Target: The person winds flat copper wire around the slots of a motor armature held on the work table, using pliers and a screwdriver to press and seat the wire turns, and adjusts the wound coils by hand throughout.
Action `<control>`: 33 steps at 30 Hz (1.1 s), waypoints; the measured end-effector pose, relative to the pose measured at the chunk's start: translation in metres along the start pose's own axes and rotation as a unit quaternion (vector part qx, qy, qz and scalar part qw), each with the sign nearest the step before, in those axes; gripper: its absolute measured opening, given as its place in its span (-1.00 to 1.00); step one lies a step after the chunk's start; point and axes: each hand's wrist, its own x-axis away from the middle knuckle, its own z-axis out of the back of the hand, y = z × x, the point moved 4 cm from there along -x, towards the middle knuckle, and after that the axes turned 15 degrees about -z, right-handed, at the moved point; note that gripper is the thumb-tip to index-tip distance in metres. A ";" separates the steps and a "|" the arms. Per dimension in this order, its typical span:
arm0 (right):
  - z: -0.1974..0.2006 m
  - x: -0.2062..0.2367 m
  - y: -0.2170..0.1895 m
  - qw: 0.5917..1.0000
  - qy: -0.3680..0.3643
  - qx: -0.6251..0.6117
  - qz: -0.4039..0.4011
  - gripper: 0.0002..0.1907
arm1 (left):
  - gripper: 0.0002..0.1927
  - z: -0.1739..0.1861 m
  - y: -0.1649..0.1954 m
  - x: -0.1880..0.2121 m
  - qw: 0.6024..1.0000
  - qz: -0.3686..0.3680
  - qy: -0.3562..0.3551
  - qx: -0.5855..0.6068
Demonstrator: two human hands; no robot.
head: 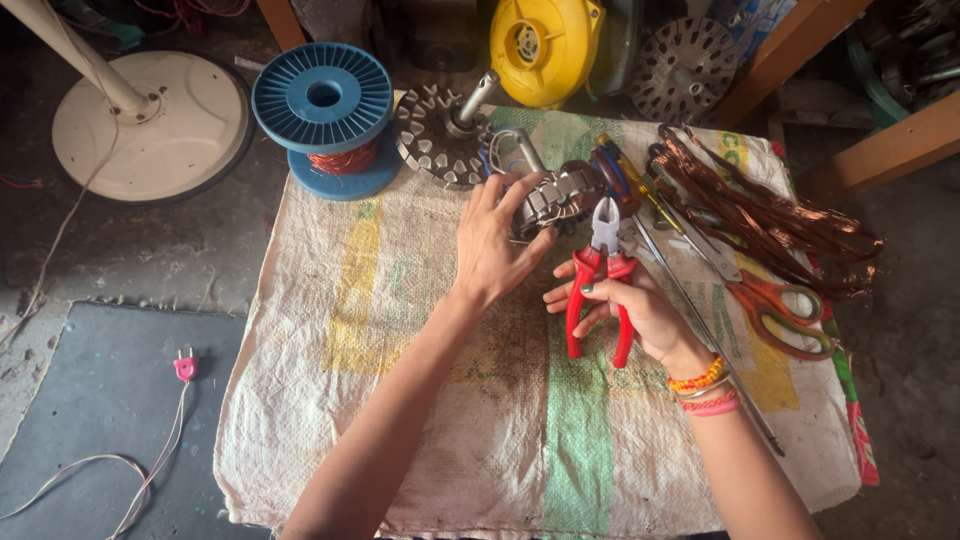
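My left hand [495, 245] grips the near side of a round motor stator [562, 195] with copper windings, lying on a woven sack [400, 330]. My right hand [630, 305] holds red-handled pliers [598, 290], whose jaws point up at the stator's right edge. Bracelets circle my right wrist.
Orange-handled scissors [775, 305], screwdrivers [640, 185] and a tangle of copper wire [770, 215] lie to the right. A blue spool of copper wire [325, 110], a metal rotor [440, 135] and a yellow blower housing [545, 45] sit behind. On the floor at left: a white fan base [150, 125] and a pink plug [185, 367].
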 end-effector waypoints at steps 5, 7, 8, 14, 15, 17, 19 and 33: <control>-0.001 -0.001 0.002 1.000 0.014 0.000 0.012 -0.51 | -0.29 -0.006 -0.004 0.000 0.989 0.011 0.025 0.148; -0.002 -0.001 0.003 1.000 0.004 0.004 0.010 -0.53 | -0.26 -0.009 -0.007 0.000 0.981 0.049 0.021 0.189; -0.003 -0.001 0.003 1.000 -0.003 0.007 0.009 -0.53 | -0.25 -0.009 -0.007 0.000 0.981 0.051 0.032 0.186; -0.005 0.001 0.004 0.999 -0.015 0.043 -0.008 -0.53 | -0.30 0.007 -0.007 -0.003 0.991 0.015 0.050 0.120; -0.005 0.002 0.004 0.999 -0.017 0.043 -0.014 -0.54 | -0.32 0.011 -0.008 -0.004 0.993 0.012 0.045 0.113; -0.007 0.002 0.005 0.999 -0.024 0.040 -0.024 -0.54 | -0.28 0.018 -0.006 -0.004 0.992 -0.005 0.041 0.117; -0.007 0.002 0.006 0.998 -0.019 0.042 -0.041 -0.54 | -0.29 0.021 -0.003 -0.006 0.993 -0.025 0.036 0.106; 0.015 0.009 0.013 0.991 0.049 0.065 -0.111 -0.54 | -0.31 0.019 0.012 -0.004 0.997 -0.072 0.002 0.033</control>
